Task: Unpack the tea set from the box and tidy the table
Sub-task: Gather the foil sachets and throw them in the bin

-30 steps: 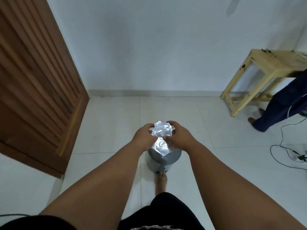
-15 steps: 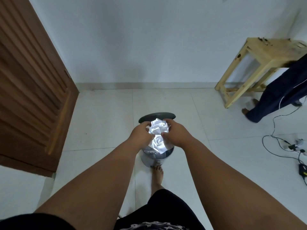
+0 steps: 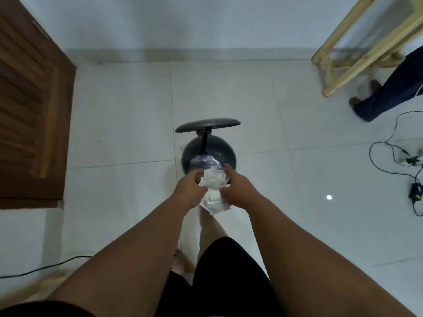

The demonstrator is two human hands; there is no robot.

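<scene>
A crumpled wad of white plastic wrapping (image 3: 214, 191) hangs between my two hands just over the near rim of a grey pedal bin (image 3: 229, 154). My left hand (image 3: 188, 191) grips its left side and my right hand (image 3: 238, 191) grips its right side. The bin's round lid (image 3: 207, 125) stands raised at the back. Clear plastic waste (image 3: 204, 161) lies inside the bin. My foot shows below the wrapping, near the bin's base.
A brown wooden door (image 3: 32, 115) is open on the left. A pale wooden table frame (image 3: 357, 49) stands at the upper right, with another person's leg (image 3: 386, 92) beside it. Black cables and a charger (image 3: 412, 177) lie on the white tiles at right.
The bin's lid has swung up, showing the inside. My view has tipped downward over the bin, and both hands still hold the wrapping at its near rim.
</scene>
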